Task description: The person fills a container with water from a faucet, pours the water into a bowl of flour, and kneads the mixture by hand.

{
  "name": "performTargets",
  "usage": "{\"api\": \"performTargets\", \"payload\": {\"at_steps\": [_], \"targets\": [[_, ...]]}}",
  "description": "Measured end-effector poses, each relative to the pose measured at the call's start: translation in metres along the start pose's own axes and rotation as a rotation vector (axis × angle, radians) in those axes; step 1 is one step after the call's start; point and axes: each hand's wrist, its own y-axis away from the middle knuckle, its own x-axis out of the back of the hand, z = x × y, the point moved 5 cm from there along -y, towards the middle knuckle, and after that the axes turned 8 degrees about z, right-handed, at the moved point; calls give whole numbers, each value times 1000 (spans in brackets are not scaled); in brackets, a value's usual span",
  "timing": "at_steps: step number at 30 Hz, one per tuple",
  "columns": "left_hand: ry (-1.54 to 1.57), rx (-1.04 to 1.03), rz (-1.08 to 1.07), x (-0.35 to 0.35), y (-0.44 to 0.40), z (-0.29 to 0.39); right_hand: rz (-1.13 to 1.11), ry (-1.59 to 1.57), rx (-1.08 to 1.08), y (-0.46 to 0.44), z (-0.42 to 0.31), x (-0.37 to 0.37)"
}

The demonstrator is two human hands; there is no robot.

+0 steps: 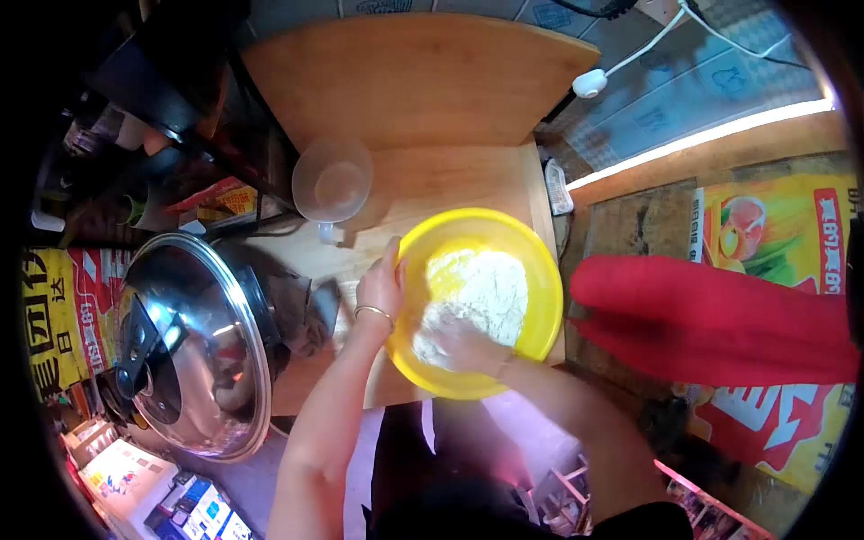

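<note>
A round yellow bowl [543,256] stands on the wooden board, with white flour [490,292] heaped inside it. My left hand [382,290], a bangle at its wrist, grips the bowl's left rim. Inside the bowl, my right hand [454,344] is down in the flour at the near left side. Motion smears its fingers, so I cannot make out whether they are closed. Just behind the bowl, to the left, is a translucent plastic measuring cup [333,178], its handle toward me.
At left, a pot with a glass lid [202,351] stands near a crumpled dark cloth [301,315]. A red cloth-like item [711,319] lies at right over printed yellow packaging [783,225]. An upright wooden panel [414,81] backs the work surface; a white cable [643,54] hangs above.
</note>
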Motion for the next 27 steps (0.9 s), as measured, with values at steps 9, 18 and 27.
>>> {"api": "performTargets", "payload": {"at_steps": [9,18,27], "targets": [[16,30,-4,2,2,3,-141,154,-289,-31,-2,-24],[319,175,189,0,55,8,205,165,-529,-48,61,-20],[139,-47,-49,3,-2,-17,117,117,-369,-20,57,39]]}}
